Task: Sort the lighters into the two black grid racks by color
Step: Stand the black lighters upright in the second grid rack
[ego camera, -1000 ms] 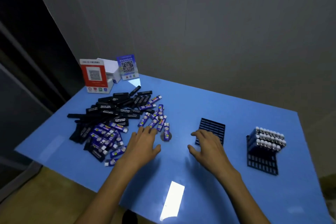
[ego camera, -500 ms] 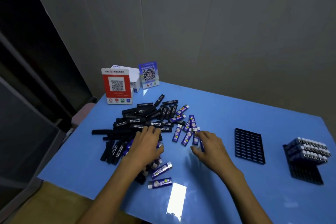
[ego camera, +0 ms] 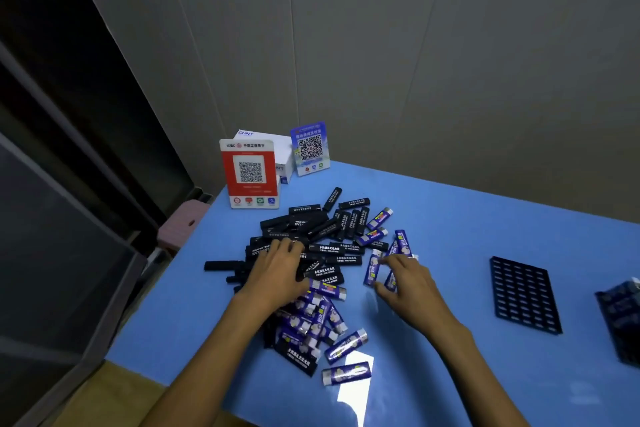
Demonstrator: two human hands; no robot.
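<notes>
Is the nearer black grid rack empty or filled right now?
Empty: the flat black grid rack shows blue table through its visible slots.

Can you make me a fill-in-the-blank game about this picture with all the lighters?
1. The table under the lighters is colored ____.
2. The left hand rests on the pile of lighters that are colored ____.
3. The flat rack lying right of the right hand holds ____ lighters.
4. The sign with a square code nearest the pile is colored ____.

Missing words: blue; black; no; red
</notes>
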